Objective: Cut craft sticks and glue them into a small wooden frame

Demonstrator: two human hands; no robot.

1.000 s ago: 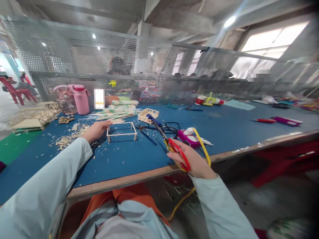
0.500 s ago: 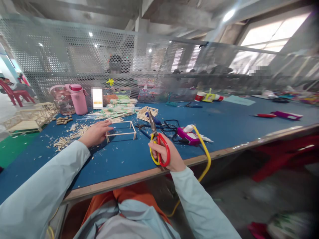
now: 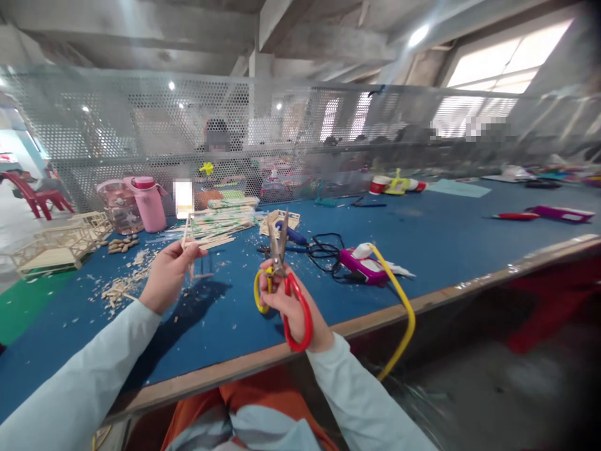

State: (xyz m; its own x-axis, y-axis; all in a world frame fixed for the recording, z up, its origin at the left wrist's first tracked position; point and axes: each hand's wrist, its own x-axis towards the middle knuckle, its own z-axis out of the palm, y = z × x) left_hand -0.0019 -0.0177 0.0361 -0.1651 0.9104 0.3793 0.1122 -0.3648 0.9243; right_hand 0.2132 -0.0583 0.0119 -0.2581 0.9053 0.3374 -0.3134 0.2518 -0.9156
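Observation:
My left hand pinches a small open frame of thin wooden sticks and holds it lifted, edge-on, above the blue table. My right hand grips scissors with one yellow and one red handle, blades pointing up and away, a short way right of the frame. Both hands hover over the near part of the table.
A pile of wooden sticks, stick scraps, a small stick basket, a pink bottle, a glue gun with a yellow cable and a stick model lie around. A perforated metal screen backs the table; a person sits behind it.
My left hand has picked the stick frame up off the table and raised it. My right hand has swung the scissors left toward it, blades now upright.

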